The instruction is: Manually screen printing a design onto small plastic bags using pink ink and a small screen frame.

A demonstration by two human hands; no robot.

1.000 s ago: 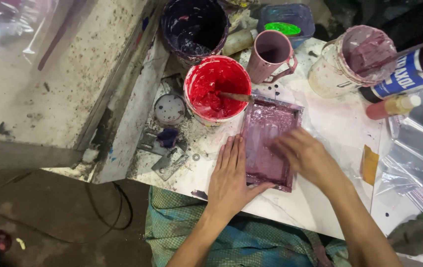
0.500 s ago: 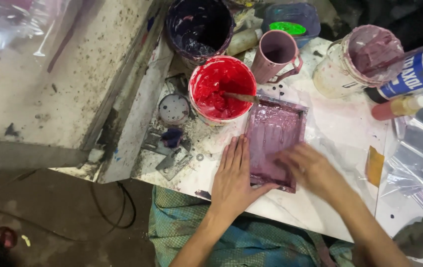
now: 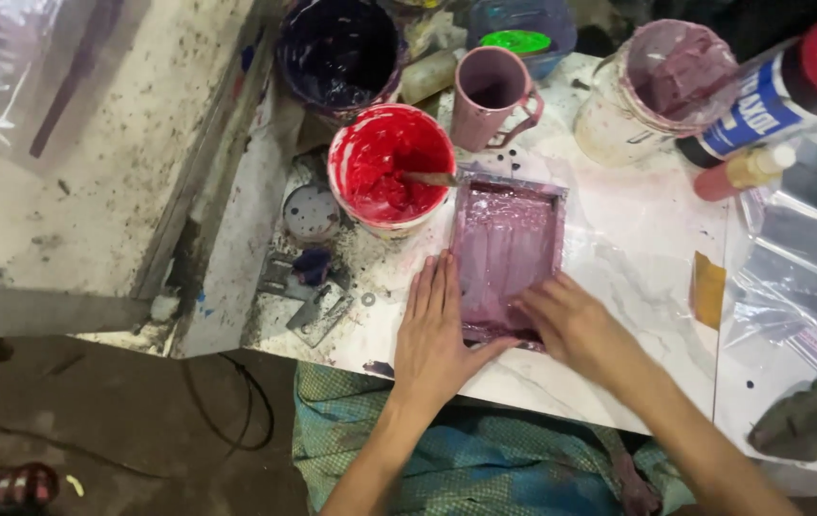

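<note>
Bottle: a dark bottle [image 3: 776,96] with a red cap and a blue-and-white label lies at the far right of the bench, tilted, beside a small red bottle [image 3: 738,172] with a cream cap.
Bags: clear plastic bags [image 3: 795,277] lie at the right edge, 1 with a small pink printed patch.
Pots: a red paint tub [image 3: 389,167] with a stick in it stands just left of the tray's far corner; a dark purple bucket [image 3: 337,53], a pink mug [image 3: 492,96] and a purple-stained jar [image 3: 652,91] stand behind.
Surface: a white marbled bench [image 3: 638,248], spattered with paint, above a dark floor with a cable.
Tray: a purple-stained rectangular tray [image 3: 509,253] lies flat near the bench's front edge, between the 2 hands.
Left hand: the left hand [image 3: 437,334] lies flat, fingers pressed together, along the tray's left side, thumb at the near edge.
Right hand: the right hand [image 3: 571,320] rests at the tray's near right corner, fingers curled on the rim.
</note>
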